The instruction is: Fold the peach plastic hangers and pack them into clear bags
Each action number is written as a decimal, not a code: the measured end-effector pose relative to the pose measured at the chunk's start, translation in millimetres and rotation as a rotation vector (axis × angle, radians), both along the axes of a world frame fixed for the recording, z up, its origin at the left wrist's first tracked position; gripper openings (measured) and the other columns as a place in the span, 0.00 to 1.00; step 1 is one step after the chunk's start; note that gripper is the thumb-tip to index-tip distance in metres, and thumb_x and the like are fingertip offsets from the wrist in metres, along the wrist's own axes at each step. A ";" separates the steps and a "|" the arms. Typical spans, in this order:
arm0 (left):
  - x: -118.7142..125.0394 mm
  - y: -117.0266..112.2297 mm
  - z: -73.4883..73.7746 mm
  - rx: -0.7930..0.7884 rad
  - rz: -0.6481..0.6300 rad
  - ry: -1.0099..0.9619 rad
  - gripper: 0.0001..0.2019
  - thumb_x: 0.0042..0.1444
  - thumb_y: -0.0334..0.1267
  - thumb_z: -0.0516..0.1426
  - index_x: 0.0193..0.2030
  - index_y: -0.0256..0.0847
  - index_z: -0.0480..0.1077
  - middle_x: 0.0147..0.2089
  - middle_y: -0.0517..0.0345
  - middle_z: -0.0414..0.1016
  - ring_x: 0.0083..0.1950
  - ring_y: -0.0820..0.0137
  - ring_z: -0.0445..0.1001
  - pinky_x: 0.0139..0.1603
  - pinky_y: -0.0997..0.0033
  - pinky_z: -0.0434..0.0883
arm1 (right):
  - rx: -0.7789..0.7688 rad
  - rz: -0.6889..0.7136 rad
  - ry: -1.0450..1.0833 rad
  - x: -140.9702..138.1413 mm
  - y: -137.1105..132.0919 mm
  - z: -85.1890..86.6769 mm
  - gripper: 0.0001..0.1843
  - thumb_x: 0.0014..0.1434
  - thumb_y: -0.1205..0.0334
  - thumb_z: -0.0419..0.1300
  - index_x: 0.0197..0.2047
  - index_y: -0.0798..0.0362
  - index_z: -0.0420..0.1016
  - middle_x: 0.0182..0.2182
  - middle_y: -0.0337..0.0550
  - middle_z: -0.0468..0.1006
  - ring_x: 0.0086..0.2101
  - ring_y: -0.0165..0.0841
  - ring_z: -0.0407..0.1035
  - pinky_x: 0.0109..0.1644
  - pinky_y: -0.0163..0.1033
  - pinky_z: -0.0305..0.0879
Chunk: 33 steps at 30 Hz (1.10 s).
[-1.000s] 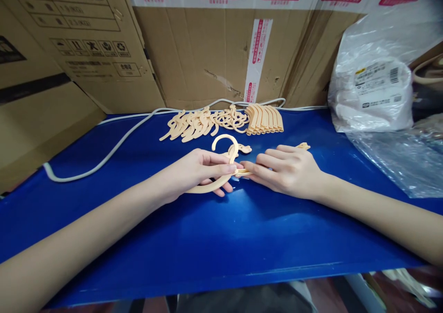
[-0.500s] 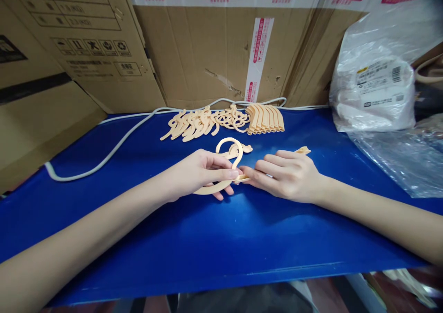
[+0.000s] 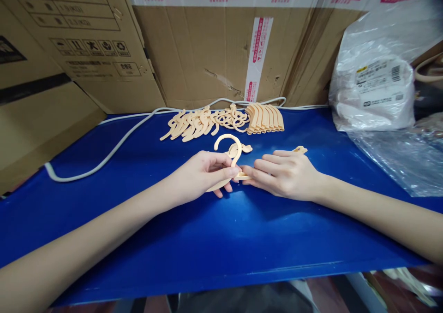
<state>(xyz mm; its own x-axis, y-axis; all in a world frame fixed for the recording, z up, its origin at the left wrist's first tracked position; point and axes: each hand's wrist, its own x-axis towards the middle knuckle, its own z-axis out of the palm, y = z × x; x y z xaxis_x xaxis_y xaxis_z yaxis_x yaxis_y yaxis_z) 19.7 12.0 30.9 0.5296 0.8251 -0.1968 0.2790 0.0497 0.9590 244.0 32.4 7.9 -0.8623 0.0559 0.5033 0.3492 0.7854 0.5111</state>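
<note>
Over the middle of the blue table, my left hand [image 3: 199, 172] pinches a cream plastic hanger hook [image 3: 238, 150] at its base, its curve standing up. A flat curved hanger arm [image 3: 218, 185] runs under the same fingers and palm. My right hand [image 3: 289, 174] is closed around a second hanger arm [image 3: 300, 150], whose far end sticks out beyond the knuckles. Its near end meets the hook's base at my left fingertips; whether they are joined is hidden by the fingers. Just behind the hands lies a small cream piece [image 3: 247, 148], partly covered by the hook.
Along the back of the blue table [image 3: 221, 253] lie a pile of flat hanger arms [image 3: 194, 125], a heap of hooks [image 3: 231, 118] and a neat row of arms [image 3: 266, 118]. A white cable [image 3: 121, 154] curves at left. Cardboard boxes [image 3: 200, 50] stand behind; a plastic-wrapped package [image 3: 375, 87] is at right.
The hook has risen slightly and shifted a little left. The arm in my right hand has moved slightly left, and less of the arm under my left hand shows.
</note>
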 end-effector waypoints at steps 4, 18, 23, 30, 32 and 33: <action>0.0 -0.5 -1.2 0.076 0.009 0.025 0.09 0.60 0.39 0.56 0.32 0.36 0.68 0.30 0.59 0.71 0.31 0.75 0.73 0.27 0.81 0.72 | -0.009 -0.005 -0.003 -0.9 -0.1 0.9 0.18 0.73 0.58 0.50 0.40 0.58 0.77 0.21 0.34 0.68 0.23 0.27 0.60 0.26 0.37 0.53; 2.7 -3.8 -2.0 0.110 0.046 0.015 0.10 0.60 0.39 0.55 0.31 0.35 0.69 0.25 0.62 0.70 0.27 0.77 0.71 0.25 0.85 0.69 | -0.110 -0.024 -0.012 -2.8 1.8 -0.2 0.21 0.74 0.56 0.46 0.38 0.56 0.76 0.23 0.35 0.71 0.23 0.27 0.64 0.28 0.37 0.56; 3.7 -5.3 -2.0 0.098 0.108 0.003 0.10 0.59 0.38 0.56 0.30 0.35 0.70 0.25 0.62 0.72 0.26 0.78 0.71 0.24 0.85 0.68 | -0.153 -0.034 0.022 -2.9 2.0 -1.0 0.23 0.74 0.55 0.46 0.36 0.55 0.77 0.22 0.35 0.71 0.21 0.27 0.62 0.28 0.36 0.57; 1.0 -5.2 -1.9 0.126 0.092 0.019 0.11 0.61 0.38 0.55 0.33 0.34 0.74 0.30 0.59 0.76 0.28 0.78 0.73 0.28 0.83 0.70 | -0.191 -0.050 0.034 -2.0 2.4 -2.1 0.23 0.73 0.54 0.48 0.34 0.55 0.77 0.23 0.36 0.73 0.20 0.28 0.61 0.27 0.37 0.54; 0.3 -4.4 -3.3 0.140 0.061 0.036 0.12 0.62 0.38 0.54 0.35 0.34 0.75 0.34 0.57 0.78 0.29 0.77 0.74 0.29 0.81 0.71 | -0.200 -0.058 0.032 -1.7 2.5 -1.0 0.24 0.74 0.55 0.47 0.33 0.55 0.76 0.23 0.36 0.73 0.20 0.27 0.61 0.27 0.37 0.53; 0.0 -4.2 -4.1 0.149 0.047 0.042 0.12 0.63 0.38 0.53 0.36 0.34 0.74 0.34 0.56 0.78 0.29 0.76 0.74 0.30 0.80 0.71 | -0.207 -0.062 0.028 -1.6 2.5 -0.6 0.24 0.74 0.55 0.47 0.33 0.55 0.76 0.23 0.36 0.73 0.20 0.27 0.62 0.27 0.37 0.53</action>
